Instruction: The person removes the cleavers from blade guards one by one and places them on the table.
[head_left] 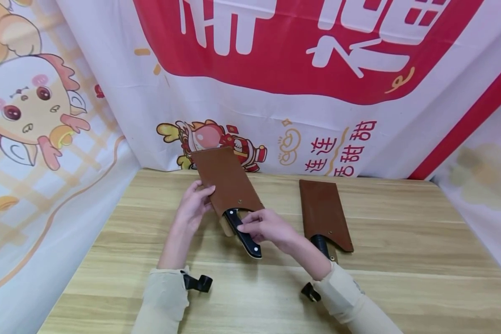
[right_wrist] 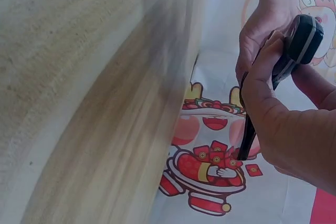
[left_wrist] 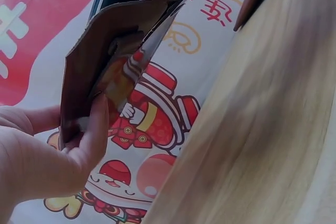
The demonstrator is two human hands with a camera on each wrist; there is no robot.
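The brown sheath [head_left: 227,181] at frame centre looks like matt leather, smooth, its inner face duller in the left wrist view. The knife handle [head_left: 244,234] below it is glossy black plastic. A second brown sheath [head_left: 323,213] to the right has the same matt finish. The desk [head_left: 401,260] is pale wood-grain, lightly satin. The backdrop [head_left: 275,93] across the top is printed cloth with creases.

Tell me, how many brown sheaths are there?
2. One sheath is held up by the left hand, while the right hand grips its knife handle. The other sheath lies on the table, to the right.
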